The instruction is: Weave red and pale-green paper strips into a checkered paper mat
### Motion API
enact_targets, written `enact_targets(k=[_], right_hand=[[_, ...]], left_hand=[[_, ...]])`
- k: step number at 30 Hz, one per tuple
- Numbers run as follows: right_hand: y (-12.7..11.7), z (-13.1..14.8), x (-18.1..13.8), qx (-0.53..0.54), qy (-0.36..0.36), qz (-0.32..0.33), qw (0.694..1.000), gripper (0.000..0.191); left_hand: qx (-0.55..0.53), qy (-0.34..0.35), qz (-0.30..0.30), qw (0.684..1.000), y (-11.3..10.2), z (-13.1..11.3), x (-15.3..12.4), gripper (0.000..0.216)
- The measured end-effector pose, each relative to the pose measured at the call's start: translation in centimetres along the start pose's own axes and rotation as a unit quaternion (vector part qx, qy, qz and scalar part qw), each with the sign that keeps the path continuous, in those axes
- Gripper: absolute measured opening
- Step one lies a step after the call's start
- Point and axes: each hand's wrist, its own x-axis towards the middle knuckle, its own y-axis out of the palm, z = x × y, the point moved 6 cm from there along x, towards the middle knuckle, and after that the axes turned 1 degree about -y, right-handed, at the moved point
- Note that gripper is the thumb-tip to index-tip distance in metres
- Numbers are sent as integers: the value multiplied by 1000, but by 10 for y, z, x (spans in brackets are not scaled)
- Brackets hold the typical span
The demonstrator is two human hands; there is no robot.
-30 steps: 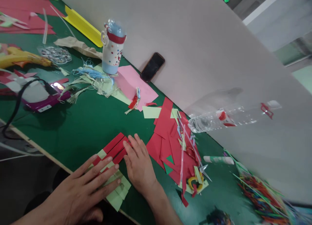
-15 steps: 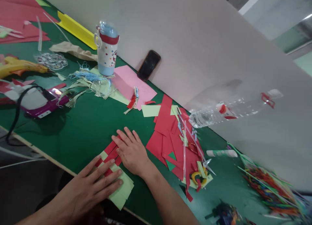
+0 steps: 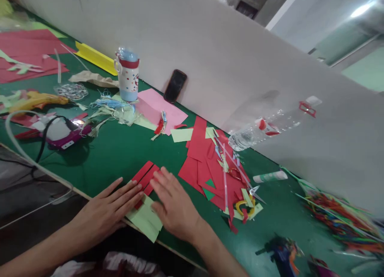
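Note:
Red paper strips [image 3: 146, 173], parted by dark slits, lie partly over a light green paper [image 3: 147, 219] near the table's front edge. My left hand [image 3: 111, 207] rests flat across the papers, fingers stretched out and covering much of where red and green meet. At the right side of the strips is my right hand [image 3: 177, 207], fingers extended and slightly blurred, the tips at the red strips. Whether its fingers press on the paper or hover just above it, I cannot tell.
Right of my hands lie red paper pieces [image 3: 198, 177] with scissors [image 3: 255, 192] and a yellow ring [image 3: 244, 207]. Further off are a plastic bottle [image 3: 267, 127], a cup [image 3: 129, 79], a phone [image 3: 175, 86], a purple device [image 3: 67, 137] with cables, and coloured pipe cleaners [image 3: 339, 217].
My left hand has slid up over the papers, covering the red-and-green checks. My right hand has shifted right and down, baring the red strips' far ends. The camera view has tilted up somewhat.

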Motion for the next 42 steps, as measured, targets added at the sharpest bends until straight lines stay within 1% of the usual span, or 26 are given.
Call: enact_targets(k=[2,3,4,5,6,8,9,12,13,14,15,16,17,18,19,20,23,26,28,30,33,36,39,40,41,42], right_hand=[[13,19,-20,13,-34,42,998,74],[20,27,-29,15,-45,53,997,82],[28,34,-37,10,-56,62,996,85],[36,39,-44,3,-62,59,996,83],[43,41,-50,-9,-58,47,997,76],[53,45,-59,-23,-60,3,998,57],[56,45,-61,-17,-59,-17,998,53],[53,42,-62,64,-31,-53,996,47],[48,40,-60,109,-10,-59,992,43],[43,37,-58,158,16,-62,985,39],[37,34,-55,209,44,-63,975,36],[31,31,-52,257,70,-64,962,33],[25,28,-49,302,93,-68,946,32],[19,24,-46,342,117,-75,929,31],[14,20,-43,377,141,-85,912,30],[10,15,-41,408,162,-95,894,29],[4,1,-34,495,207,-117,836,30],[1,-8,-30,573,230,-126,777,34],[1,-13,-30,602,253,-133,745,37],[0,-17,-31,619,272,-141,723,39],[-4,-23,-29,647,287,-158,689,41],[-14,-29,-25,667,286,-174,666,44],[-26,-35,-23,687,284,-182,643,56],[-29,-37,-23,694,281,-183,637,61],[-33,-39,-23,695,275,-183,638,66],[-36,-41,-23,689,267,-182,649,69]], left_hand=[[0,1,4,1000,4,-2,-2,59],[-4,-3,1,1000,5,-3,-5,55],[-11,-4,-3,1000,5,-4,-7,53],[-20,-3,-7,1000,4,-7,-10,52],[-32,0,-12,999,3,-9,-13,53],[-55,3,-24,998,-2,-12,-19,55],[-67,3,-29,997,-5,-13,-21,58],[-128,-5,-31,991,-13,-12,-25,67],[-168,-23,-30,985,-15,-9,-24,66],[-227,-59,-30,972,-17,-4,-22,61],[-296,-112,-33,948,-18,3,-19,51],[-361,-171,-39,916,-19,11,-16,39],[-420,-231,-43,877,-18,19,-12,28],[-456,-270,-47,847,-19,23,-6,19],[-471,-287,-50,832,-21,26,1,22],[-486,-298,-52,820,-24,28,9,29],[-543,-307,-47,780,-26,31,34,38],[-607,-294,-31,738,-21,32,53,51],[-642,-276,-21,715,-16,31,64,61],[-666,-261,-14,698,-12,30,72,69],[-688,-247,-3,683,-13,29,85,73],[-697,-241,5,675,-21,27,98,66],[-698,-248,6,672,-29,26,106,56],[-696,-254,6,672,-31,27,107,54],[-693,-262,6,672,-32,27,108,54],[-690,-269,6,671,-33,27,108,54]])
